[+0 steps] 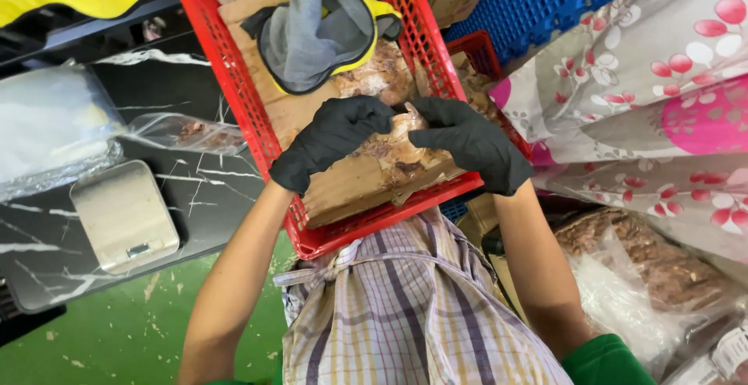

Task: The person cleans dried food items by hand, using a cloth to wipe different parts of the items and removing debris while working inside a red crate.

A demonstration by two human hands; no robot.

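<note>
**Both gloved hands closed on a clear bag of brown food inside a red crate**

The left hand (331,142), in a black glove, is seen curled over the left side of a clear plastic bag of brown food (393,147), with the fingers bent down onto the bag's upper edge. The right hand (471,143), also gloved in black, is pressed against the bag's right side, its thumb laid across the top and its fingers wrapped round the far edge. Neither hand is spread open; both are clamped on the same bag, which is held between them, and the fingertips nearly meet over its top.

The bag is held low in a red plastic crate (234,89), at the crate's near end, just above a sheet of brown cardboard (343,186) lining the crate floor. Farther back in the crate, a grey and yellow garment (319,30) is laid over more of the brown food.

To the left of the crate, a small metal-topped scale (125,215) is set on a black marbled counter (210,190). To the right, floral cloth (647,81) is draped, and a larger clear bag of brown pieces (647,264) lies near the right forearm. A checked apron (413,307) is worn below the crate.
</note>
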